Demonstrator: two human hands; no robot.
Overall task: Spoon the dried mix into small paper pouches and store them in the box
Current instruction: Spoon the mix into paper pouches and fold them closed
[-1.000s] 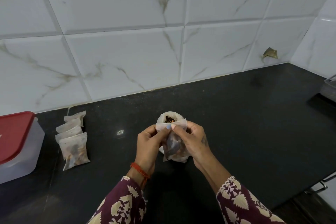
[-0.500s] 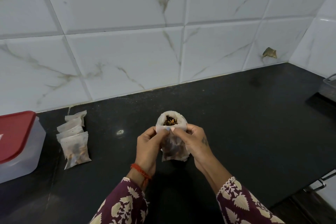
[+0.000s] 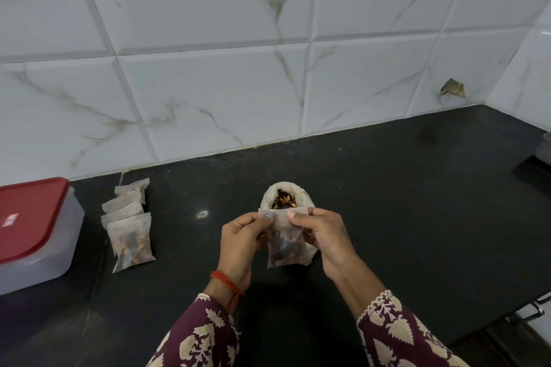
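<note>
Left hand [image 3: 241, 243]: you pinch the left end of the paper pouch's [image 3: 284, 243] top edge between thumb and fingertip, fingers curled round it.
Right hand [image 3: 320, 237]: you pinch the right end of the same edge, so both hands are clamped on one pouch, close together above the black counter [image 3: 402, 217].
Pouch: it hangs upright from your fingers, dark mix showing through the lower half, mouth apparently not yet closed.
Source bag [image 3: 285, 198]: the white bag of dried mix stands just behind the pouch, open, brown pieces visible at the top.
Filled pouches [image 3: 128, 226]: they lie in an overlapping row to your left, between the source bag and the red-lidded box [image 3: 32, 232].
Spill risk: if you tilt the pouch or let one corner slip before the top is shut, I judge the mix pours onto the counter.
Tear risk: the paper looks thin; pulling the two corners apart hard could rip the edge.
Knock risk: your knuckles are near the source bag; a forward nudge could topple it.
Storage: the box lid is on, so nothing can go in until you open it.
Hidden: no spoon is in view; the source bag's base sits behind your hands; the box is cut off at the left edge; how many pouches lie in the row is hard to count.
</note>
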